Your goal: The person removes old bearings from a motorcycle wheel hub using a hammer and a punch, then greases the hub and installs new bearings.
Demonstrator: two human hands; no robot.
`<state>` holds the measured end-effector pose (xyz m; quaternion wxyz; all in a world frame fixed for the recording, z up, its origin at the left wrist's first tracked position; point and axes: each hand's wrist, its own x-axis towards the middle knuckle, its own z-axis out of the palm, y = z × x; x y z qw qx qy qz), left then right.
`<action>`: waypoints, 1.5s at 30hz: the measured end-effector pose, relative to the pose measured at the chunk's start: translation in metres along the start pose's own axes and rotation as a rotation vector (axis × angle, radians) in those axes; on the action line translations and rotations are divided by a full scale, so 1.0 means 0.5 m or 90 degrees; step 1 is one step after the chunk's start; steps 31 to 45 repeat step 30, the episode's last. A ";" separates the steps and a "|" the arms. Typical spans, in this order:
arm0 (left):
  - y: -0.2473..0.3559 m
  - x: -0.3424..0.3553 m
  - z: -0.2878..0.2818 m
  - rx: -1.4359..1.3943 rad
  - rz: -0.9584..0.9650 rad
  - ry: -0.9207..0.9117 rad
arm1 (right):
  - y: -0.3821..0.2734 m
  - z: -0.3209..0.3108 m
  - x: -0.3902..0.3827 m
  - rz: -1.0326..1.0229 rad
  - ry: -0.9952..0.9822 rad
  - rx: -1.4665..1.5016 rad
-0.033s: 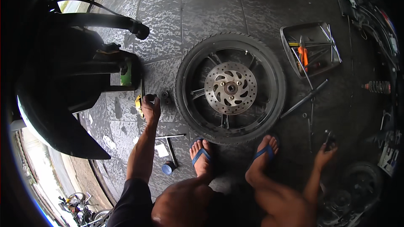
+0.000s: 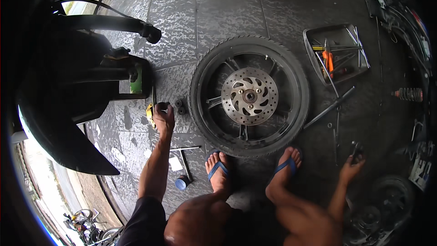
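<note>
A motorcycle wheel [image 2: 200,123] with a black tyre lies flat on the floor, its drilled brake disc [image 2: 232,109] facing up. To the left of it, my left hand [image 2: 164,119] is closed round a small dark round part [image 2: 162,105]. Right beside those fingers lie a yellow part [image 2: 150,115] and two small dark round parts [image 2: 180,106]. Far off at the lower right, my right hand [image 2: 352,167] is closed on a small dark metal piece [image 2: 357,149] whose kind I cannot make out.
A grey tray [image 2: 314,68] holds orange-handled pliers [image 2: 327,61] and several rods. A metal bar [image 2: 332,105] lies beside the tyre. Near my left foot are a T-handle wrench [image 2: 184,161] and a blue-topped tin [image 2: 181,182]. Dark motorcycle parts [image 2: 68,141] loom at left; a coil-spring shock absorber [image 2: 409,94] lies right.
</note>
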<state>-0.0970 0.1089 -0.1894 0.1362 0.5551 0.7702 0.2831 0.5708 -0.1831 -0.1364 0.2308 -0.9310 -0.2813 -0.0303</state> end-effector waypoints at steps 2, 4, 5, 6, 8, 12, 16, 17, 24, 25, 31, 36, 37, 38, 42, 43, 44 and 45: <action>0.130 -0.028 0.000 -0.149 -0.050 -0.089 | -0.038 0.001 -0.027 0.004 -0.023 0.099; 0.210 -0.078 -0.003 -0.385 -0.063 -0.236 | -0.127 0.043 -0.059 0.009 -0.140 0.224; 0.266 -0.096 0.006 -0.382 -0.019 -0.333 | -0.199 0.055 -0.086 0.021 -0.214 0.283; 0.308 -0.120 0.012 -0.448 -0.105 -0.422 | -0.309 0.066 -0.119 -0.027 -0.276 0.326; 0.361 -0.151 0.033 -0.612 -0.132 -0.542 | -0.472 0.075 -0.172 -0.023 -0.489 0.506; 0.423 -0.176 0.037 -0.705 -0.184 -0.602 | -0.645 0.107 -0.206 -0.272 -0.603 0.547; 0.433 -0.189 0.037 -0.730 -0.166 -0.612 | -0.662 0.139 -0.224 -0.071 -0.731 0.669; 0.433 -0.191 0.039 -0.736 -0.149 -0.605 | -0.661 0.143 -0.223 -0.042 -0.749 0.682; 0.402 -0.219 0.047 -0.681 -0.065 -0.594 | -0.663 0.135 -0.237 0.128 -0.845 0.692; 0.399 -0.221 0.048 -0.654 -0.043 -0.591 | -0.660 0.138 -0.240 0.152 -0.846 0.689; 0.394 -0.208 0.036 -0.481 0.067 -0.547 | -0.653 0.155 -0.254 0.208 -0.870 0.656; 0.394 -0.208 0.036 -0.481 0.067 -0.547 | -0.653 0.155 -0.254 0.208 -0.870 0.656; 0.394 -0.208 0.036 -0.481 0.067 -0.547 | -0.653 0.155 -0.254 0.208 -0.870 0.656; 0.394 -0.208 0.036 -0.481 0.067 -0.547 | -0.653 0.155 -0.254 0.208 -0.870 0.656; 0.394 -0.208 0.036 -0.481 0.067 -0.547 | -0.653 0.155 -0.254 0.208 -0.870 0.656; 0.394 -0.208 0.036 -0.481 0.067 -0.547 | -0.653 0.155 -0.254 0.208 -0.870 0.656; 0.394 -0.208 0.036 -0.481 0.067 -0.547 | -0.653 0.155 -0.254 0.208 -0.870 0.656; 0.394 -0.208 0.036 -0.481 0.067 -0.547 | -0.653 0.155 -0.254 0.208 -0.870 0.656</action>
